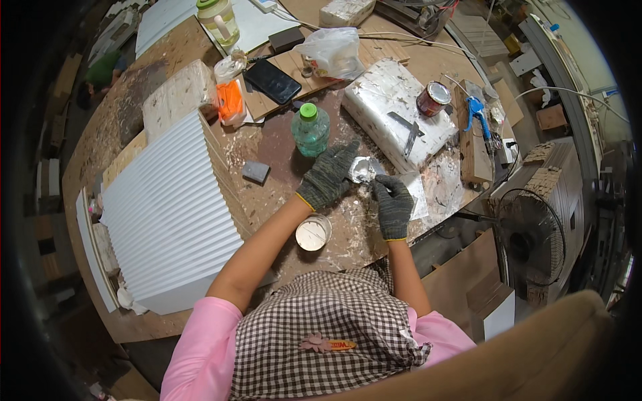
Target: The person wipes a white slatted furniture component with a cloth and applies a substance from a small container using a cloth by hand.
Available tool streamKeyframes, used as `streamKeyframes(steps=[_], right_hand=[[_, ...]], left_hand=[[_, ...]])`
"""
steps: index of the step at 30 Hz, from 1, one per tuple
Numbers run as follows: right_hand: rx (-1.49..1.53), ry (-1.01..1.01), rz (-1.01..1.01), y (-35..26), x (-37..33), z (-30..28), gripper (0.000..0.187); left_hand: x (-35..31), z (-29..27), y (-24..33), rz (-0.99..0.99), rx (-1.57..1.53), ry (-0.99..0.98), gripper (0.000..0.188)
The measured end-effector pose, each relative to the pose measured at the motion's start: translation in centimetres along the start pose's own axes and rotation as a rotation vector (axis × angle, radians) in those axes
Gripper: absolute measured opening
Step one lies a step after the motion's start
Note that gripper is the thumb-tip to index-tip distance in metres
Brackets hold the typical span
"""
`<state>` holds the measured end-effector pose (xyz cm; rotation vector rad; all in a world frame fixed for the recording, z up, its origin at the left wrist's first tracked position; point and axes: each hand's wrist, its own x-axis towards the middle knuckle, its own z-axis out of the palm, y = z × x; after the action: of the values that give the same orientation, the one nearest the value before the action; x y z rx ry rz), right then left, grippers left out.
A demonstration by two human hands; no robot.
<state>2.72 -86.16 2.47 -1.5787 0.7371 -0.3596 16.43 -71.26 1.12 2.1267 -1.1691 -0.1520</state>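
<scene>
My left hand [328,175], in a dark grey knit glove with a yellow cuff, grips the left side of a small, round, silvery thing [363,170] that looks crumpled and smeared with white. My right hand [393,206], gloved alike, is closed at the right side of it; what its fingers pinch is too small to make out. A green-tinted bottle [311,136] with a bright green cap stands just beyond my left hand. Nearer to me, beside my left wrist, stands a clear cup [312,234] with a cream-coloured filling. Left of the bottle lies a grey block [255,171].
A ribbed white panel [170,220] covers the table's left side. A plastic-wrapped block [384,110] bears a dark red tin [433,99]. Behind lie a black phone [273,81] and an orange packet [231,100]. At right are a blue-handled tool [477,115] and a fan [530,237].
</scene>
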Motion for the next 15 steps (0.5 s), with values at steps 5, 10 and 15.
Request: streamKeyframes(steps=[5,10,15], right_hand=[[0.116,0.042,0.086,-0.2,-0.3,-0.6,0.018],[0.202,0.120,0.123,-0.1,-0.9,-0.7,0.021],[0.301,0.168,0.214,0.2,-0.9,-1.2,0.021]], left_hand=[[0.3,0.2,0.4,-0.013,-0.051,0.037,0.082],[0.3,0.3,0.2,-0.074,-0.122,0.058,0.090],[0.2,-0.2,-0.2,-0.337,-0.407,-0.023,0.103]])
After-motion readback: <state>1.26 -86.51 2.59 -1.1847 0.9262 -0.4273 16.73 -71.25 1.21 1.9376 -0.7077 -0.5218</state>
